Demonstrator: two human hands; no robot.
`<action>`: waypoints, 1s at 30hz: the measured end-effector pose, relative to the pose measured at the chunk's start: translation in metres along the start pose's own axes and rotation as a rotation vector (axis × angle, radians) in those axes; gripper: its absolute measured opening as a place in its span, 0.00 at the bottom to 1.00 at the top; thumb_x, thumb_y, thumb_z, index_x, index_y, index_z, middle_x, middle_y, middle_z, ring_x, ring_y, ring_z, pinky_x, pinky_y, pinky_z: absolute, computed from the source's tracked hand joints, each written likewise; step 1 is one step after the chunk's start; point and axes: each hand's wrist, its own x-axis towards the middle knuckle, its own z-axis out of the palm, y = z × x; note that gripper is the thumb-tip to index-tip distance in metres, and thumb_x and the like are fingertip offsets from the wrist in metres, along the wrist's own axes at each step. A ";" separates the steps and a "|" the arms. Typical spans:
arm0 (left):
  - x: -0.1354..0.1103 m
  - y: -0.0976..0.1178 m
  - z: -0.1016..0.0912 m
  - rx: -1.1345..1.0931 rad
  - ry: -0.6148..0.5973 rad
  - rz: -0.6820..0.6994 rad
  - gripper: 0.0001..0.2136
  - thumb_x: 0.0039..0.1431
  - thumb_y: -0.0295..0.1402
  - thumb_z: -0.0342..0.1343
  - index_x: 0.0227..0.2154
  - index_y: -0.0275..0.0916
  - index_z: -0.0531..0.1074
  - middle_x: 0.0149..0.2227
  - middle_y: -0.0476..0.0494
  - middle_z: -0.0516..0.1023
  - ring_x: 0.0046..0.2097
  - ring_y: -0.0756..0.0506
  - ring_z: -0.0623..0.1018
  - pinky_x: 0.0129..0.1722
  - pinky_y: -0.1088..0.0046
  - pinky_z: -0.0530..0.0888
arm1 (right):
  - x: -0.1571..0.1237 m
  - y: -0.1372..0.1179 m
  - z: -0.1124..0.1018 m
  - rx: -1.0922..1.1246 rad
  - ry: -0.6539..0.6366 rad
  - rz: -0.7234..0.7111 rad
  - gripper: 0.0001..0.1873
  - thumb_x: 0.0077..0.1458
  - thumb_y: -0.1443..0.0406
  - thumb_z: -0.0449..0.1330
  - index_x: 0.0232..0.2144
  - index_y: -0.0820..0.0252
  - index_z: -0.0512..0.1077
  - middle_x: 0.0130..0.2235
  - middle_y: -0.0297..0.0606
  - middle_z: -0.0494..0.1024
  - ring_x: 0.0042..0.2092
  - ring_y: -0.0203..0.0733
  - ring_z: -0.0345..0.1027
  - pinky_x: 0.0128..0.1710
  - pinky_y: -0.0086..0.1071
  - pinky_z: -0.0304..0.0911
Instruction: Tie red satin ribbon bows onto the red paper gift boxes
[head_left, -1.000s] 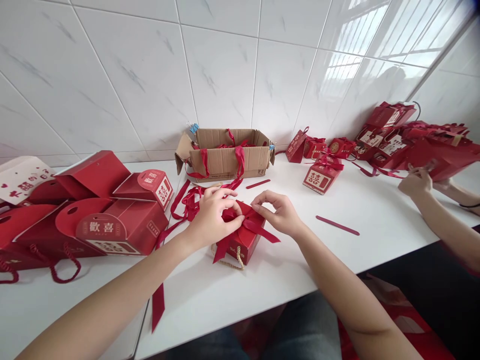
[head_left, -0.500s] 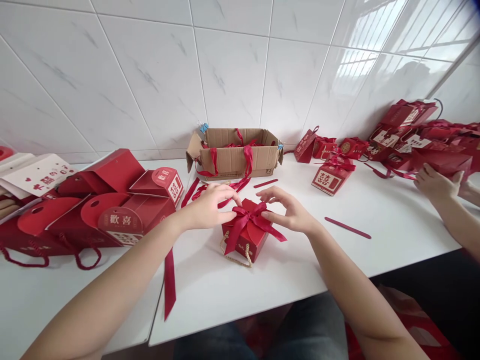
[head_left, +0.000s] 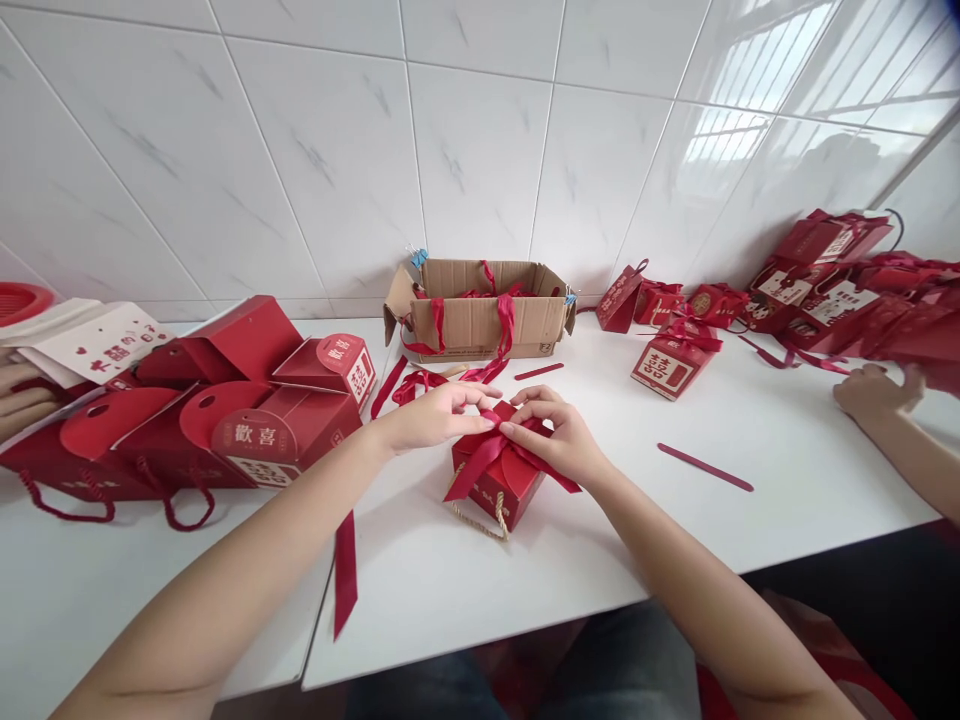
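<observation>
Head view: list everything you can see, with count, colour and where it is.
small gift box: one, red, table centre
ribbon bow: one, red, on top of that box
cardboard box: one, brown, by the wall
loose ribbons: several, red, before the cardboard box
ribbon strips: two, dark red, flat on table
large gift boxes: several, red, left
other small boxes: many, red, right along the wall
table: one, white
co-worker's hand: one, far right
left hand, right hand: both pinch the ribbon bow

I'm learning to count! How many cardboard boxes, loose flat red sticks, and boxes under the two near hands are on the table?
Cardboard box: 1
Flat red sticks: 2
Red box with bow: 1
Total: 4
</observation>
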 end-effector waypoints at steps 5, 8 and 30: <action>0.000 0.002 0.000 -0.098 -0.012 0.035 0.09 0.49 0.39 0.58 0.21 0.40 0.67 0.57 0.47 0.68 0.61 0.38 0.64 0.59 0.57 0.62 | -0.002 0.002 -0.004 -0.013 -0.077 -0.030 0.07 0.49 0.59 0.65 0.25 0.55 0.77 0.44 0.41 0.70 0.50 0.46 0.66 0.51 0.43 0.62; 0.003 0.001 0.003 -0.095 0.067 0.022 0.14 0.51 0.46 0.57 0.20 0.41 0.68 0.55 0.45 0.71 0.64 0.38 0.58 0.62 0.55 0.58 | -0.002 0.004 -0.006 -0.052 -0.098 -0.054 0.06 0.48 0.59 0.66 0.25 0.55 0.77 0.46 0.41 0.71 0.52 0.48 0.64 0.55 0.46 0.59; 0.007 -0.011 0.009 -0.198 0.037 -0.005 0.16 0.50 0.45 0.60 0.22 0.40 0.64 0.52 0.45 0.71 0.61 0.38 0.62 0.61 0.55 0.56 | 0.005 0.005 -0.047 -0.115 -0.366 -0.351 0.04 0.55 0.64 0.60 0.35 0.55 0.71 0.41 0.41 0.71 0.44 0.42 0.67 0.47 0.41 0.64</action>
